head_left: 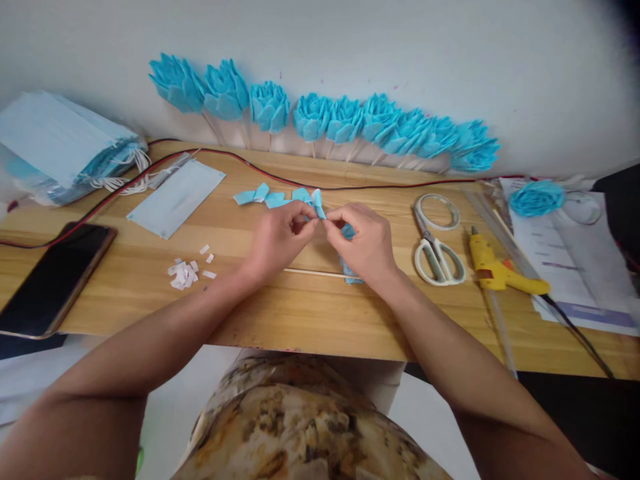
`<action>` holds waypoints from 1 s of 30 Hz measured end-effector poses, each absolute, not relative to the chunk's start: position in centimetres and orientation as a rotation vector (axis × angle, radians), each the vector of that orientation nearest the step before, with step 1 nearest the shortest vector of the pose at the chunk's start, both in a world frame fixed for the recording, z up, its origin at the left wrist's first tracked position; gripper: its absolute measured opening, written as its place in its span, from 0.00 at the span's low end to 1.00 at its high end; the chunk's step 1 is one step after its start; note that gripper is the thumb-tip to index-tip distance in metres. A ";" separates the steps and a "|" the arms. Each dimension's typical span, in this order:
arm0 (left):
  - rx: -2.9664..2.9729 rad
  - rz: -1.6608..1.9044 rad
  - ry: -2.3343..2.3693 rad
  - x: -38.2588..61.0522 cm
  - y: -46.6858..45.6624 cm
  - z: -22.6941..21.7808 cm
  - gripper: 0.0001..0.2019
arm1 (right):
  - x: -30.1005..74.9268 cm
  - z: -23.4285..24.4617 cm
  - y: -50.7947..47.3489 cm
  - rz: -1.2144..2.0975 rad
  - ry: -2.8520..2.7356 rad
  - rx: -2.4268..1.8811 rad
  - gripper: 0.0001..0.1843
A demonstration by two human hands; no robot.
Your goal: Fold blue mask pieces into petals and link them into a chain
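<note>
My left hand [278,235] and my right hand [364,241] meet over the middle of the wooden table [320,313]. Both pinch one small folded piece of blue fabric [319,204] between fingertips. More blue pieces stick out under my right hand [351,273]. Several cut blue pieces [265,196] lie just beyond the hands. A thin wooden stick [313,272] lies on the table under my wrists.
Finished blue fabric flowers [320,117] lean along the wall, one more [536,197] at right. Scissors [436,257], a tape roll [440,208] and a yellow glue gun [493,272] lie right. A flat mask [175,197], a mask stack [65,147], white scraps [187,272] and a phone [53,277] lie left.
</note>
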State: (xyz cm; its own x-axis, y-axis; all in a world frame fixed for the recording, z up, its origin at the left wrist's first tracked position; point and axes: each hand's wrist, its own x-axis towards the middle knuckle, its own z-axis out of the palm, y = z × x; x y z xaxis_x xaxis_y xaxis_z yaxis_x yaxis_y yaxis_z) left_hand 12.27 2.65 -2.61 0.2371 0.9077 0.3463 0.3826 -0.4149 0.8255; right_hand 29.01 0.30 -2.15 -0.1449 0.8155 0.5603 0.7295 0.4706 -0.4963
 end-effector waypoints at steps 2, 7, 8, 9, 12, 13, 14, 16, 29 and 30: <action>1.906 1.117 1.191 12.3 2.6 -2.6 0.03 | 29.0 -2.3 0.3 0.123 -1.903 -1.295 0.06; 1.916 1.108 1.179 12.4 2.7 -2.6 0.03 | 28.9 -2.3 0.2 0.140 -1.901 -1.312 0.06; 1.920 1.107 1.172 12.4 2.7 -2.7 0.03 | 28.9 -2.2 0.2 0.164 -1.889 -1.320 0.06; 1.919 1.108 1.164 12.4 2.8 -2.6 0.03 | 28.9 -2.2 0.2 0.202 -1.869 -1.329 0.06; 1.897 1.112 1.140 12.3 3.0 -2.6 0.03 | 28.8 -1.9 0.3 0.385 -1.763 -1.344 0.05; 1.887 1.113 1.130 12.2 3.0 -2.6 0.03 | 28.8 -1.9 0.4 0.450 -1.721 -1.340 0.05; 1.877 1.114 1.119 12.2 3.0 -2.6 0.03 | 28.8 -1.8 0.4 0.506 -1.682 -1.335 0.05; 1.862 1.116 1.102 12.2 3.1 -2.7 0.03 | 28.8 -1.8 0.6 0.584 -1.621 -1.327 0.05; 2.167 0.864 1.562 3.9 1.1 3.0 0.04 | 30.3 -2.2 1.6 0.928 -1.352 -1.355 0.09; 2.186 0.779 1.617 2.1 0.5 3.1 0.04 | 30.2 -2.1 1.6 0.946 -1.359 -1.349 0.09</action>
